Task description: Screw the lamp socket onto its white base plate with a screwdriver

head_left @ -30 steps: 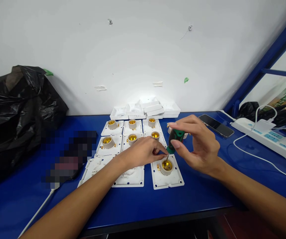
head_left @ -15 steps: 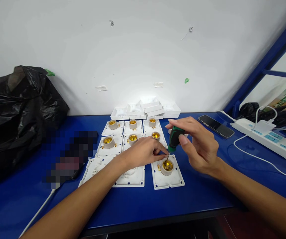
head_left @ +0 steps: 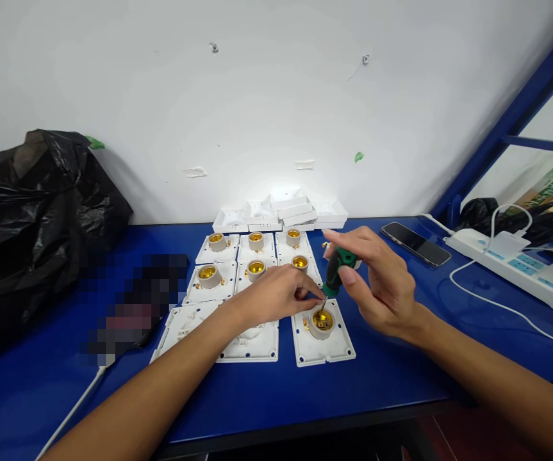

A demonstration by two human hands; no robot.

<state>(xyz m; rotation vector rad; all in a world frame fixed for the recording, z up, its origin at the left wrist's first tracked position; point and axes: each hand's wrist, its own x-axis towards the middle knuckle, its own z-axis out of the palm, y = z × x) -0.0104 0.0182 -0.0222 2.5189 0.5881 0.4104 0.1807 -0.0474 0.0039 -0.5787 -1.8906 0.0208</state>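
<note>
My right hand [head_left: 377, 282] grips a green and black screwdriver [head_left: 339, 269] between thumb and fingers, its shaft slanting down into a lamp socket [head_left: 322, 325]. This round socket with a brass-coloured screw shell sits on a square white plate [head_left: 329, 352] on the table. From the left, my left hand [head_left: 280, 293] reaches over with thumb and forefinger pinched at the screwdriver's shaft, just above the socket's rim. The driver's tip is inside the shell, where I cannot see what it touches. Under my left forearm, white plates without sockets [head_left: 252, 352] are partly hidden.
Rows of plates with sockets [head_left: 209, 275] stand behind my left hand, and white box covers [head_left: 300, 208] are piled at the wall. A phone [head_left: 415, 243] and a power strip [head_left: 521, 262] lie right. A black plastic bag [head_left: 40, 224] stands left on the blue table [head_left: 238, 400].
My right hand's fingers and the screwdriver handle have shifted slightly, with the handle turned a little. My left hand keeps its place, and the plate lies as before.
</note>
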